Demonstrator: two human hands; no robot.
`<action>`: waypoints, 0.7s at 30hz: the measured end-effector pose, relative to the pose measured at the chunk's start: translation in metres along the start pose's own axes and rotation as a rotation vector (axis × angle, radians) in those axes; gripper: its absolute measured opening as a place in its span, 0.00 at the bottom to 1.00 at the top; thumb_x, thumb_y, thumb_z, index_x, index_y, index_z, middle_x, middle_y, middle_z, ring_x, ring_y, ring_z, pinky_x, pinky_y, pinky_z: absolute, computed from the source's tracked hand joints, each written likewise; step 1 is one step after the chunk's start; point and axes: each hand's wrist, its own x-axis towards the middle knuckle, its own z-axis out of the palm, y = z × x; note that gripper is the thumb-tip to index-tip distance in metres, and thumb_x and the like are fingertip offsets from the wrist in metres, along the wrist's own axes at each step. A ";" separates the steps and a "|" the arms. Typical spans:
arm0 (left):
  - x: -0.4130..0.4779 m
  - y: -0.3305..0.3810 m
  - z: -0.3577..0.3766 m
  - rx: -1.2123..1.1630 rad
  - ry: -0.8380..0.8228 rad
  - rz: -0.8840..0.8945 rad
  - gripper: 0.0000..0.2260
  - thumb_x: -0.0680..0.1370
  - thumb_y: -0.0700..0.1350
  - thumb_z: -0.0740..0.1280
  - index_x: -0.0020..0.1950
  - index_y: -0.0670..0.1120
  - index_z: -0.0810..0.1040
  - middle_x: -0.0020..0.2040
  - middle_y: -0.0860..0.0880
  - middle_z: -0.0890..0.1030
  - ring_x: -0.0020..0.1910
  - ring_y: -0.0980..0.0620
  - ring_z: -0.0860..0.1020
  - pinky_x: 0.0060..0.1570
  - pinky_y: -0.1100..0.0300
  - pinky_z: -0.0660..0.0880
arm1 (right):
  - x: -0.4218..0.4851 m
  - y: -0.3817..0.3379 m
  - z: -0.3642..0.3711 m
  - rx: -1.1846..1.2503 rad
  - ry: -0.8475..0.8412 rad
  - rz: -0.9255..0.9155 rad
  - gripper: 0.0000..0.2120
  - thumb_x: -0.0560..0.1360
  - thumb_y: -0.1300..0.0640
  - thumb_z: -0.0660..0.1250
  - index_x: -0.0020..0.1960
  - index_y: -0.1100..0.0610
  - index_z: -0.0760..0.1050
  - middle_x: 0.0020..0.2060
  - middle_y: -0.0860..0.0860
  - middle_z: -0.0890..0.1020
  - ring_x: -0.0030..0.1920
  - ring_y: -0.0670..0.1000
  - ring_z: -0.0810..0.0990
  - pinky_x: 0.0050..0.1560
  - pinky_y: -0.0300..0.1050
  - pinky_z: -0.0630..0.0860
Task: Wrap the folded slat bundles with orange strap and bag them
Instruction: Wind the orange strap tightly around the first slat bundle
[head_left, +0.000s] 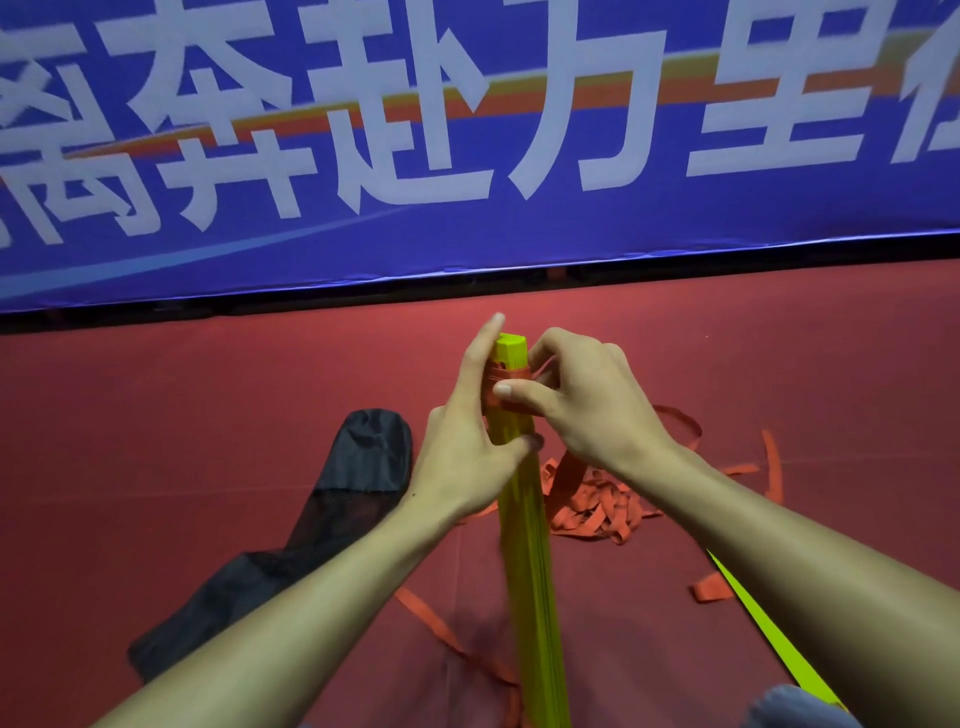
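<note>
The orange strap (506, 375) is being pinched against the yellow slat bundle (524, 519) by the curled fingers (550, 351) and thumb of the right hand (587, 400), just below the bundle's top end, where it is wound round. The bundle is being gripped by the left hand (467, 452), with the thumb hooked across its front and the fingers stretched up its left side (it is being held nearly upright between the forearms). A loose heap of strap (592, 512) is lying on the red floor (779, 374) just behind. A black mesh bag (353, 467) is lying to the left, a single slat (763, 623) to the right, and a blue banner (519, 234) is hanging beyond.
</note>
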 end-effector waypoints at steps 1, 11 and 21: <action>0.000 -0.001 0.000 0.011 -0.008 -0.004 0.50 0.70 0.37 0.76 0.74 0.74 0.51 0.48 0.55 0.83 0.44 0.55 0.85 0.49 0.50 0.83 | 0.000 0.000 0.002 0.003 0.007 0.006 0.15 0.72 0.44 0.73 0.43 0.52 0.72 0.33 0.46 0.81 0.36 0.50 0.82 0.40 0.53 0.79; 0.010 -0.013 -0.006 -0.099 0.042 -0.079 0.47 0.67 0.35 0.79 0.71 0.71 0.61 0.42 0.54 0.81 0.41 0.46 0.84 0.45 0.44 0.83 | 0.007 0.009 -0.008 -0.060 -0.059 -0.100 0.16 0.68 0.44 0.76 0.47 0.55 0.82 0.38 0.48 0.84 0.40 0.46 0.80 0.45 0.41 0.77; 0.010 -0.011 -0.015 -0.309 -0.088 -0.074 0.45 0.68 0.29 0.77 0.67 0.72 0.64 0.55 0.37 0.81 0.48 0.41 0.85 0.41 0.50 0.83 | 0.008 0.042 -0.019 0.167 -0.072 -0.118 0.08 0.69 0.49 0.75 0.35 0.51 0.81 0.25 0.45 0.76 0.27 0.41 0.68 0.29 0.36 0.64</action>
